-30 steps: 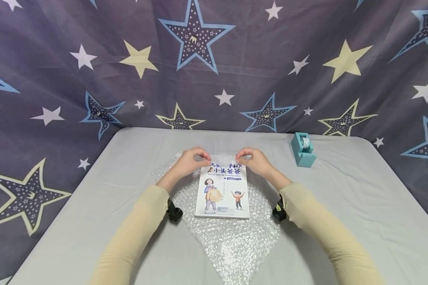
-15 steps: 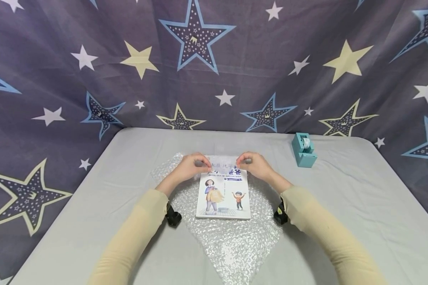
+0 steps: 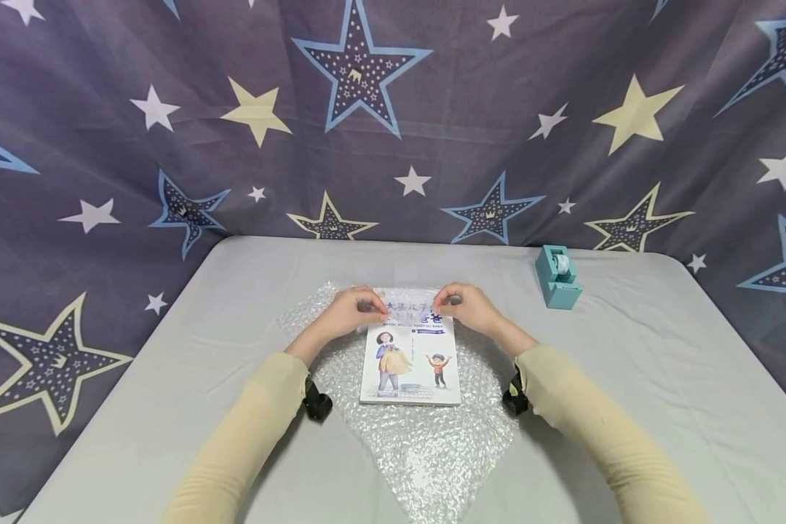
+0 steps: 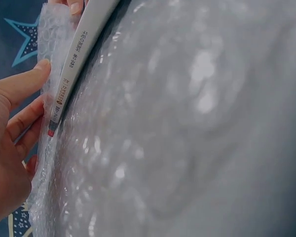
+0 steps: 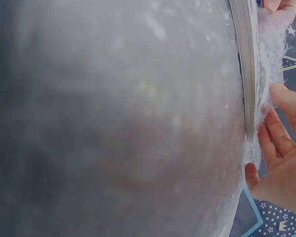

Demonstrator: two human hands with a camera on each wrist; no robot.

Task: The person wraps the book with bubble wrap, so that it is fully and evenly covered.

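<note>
A children's book with a white illustrated cover lies face up on a sheet of bubble wrap, which sits with one corner toward the person. At the book's far end, a flap of the wrap covers part of the blue title. My left hand pinches this flap near the left corner, and my right hand pinches it near the right. In the left wrist view, the thumb presses the wrap beside the book's spine. The right wrist view shows fingers at the wrap beside the page edges.
A teal tape dispenser with a roll of tape stands at the back right of the grey-covered table. Behind the table hangs a dark curtain printed with stars.
Both hands have drawn the far edge of the bubble wrap a little toward the person, over the book's title. The book and tape dispenser stay in place.
</note>
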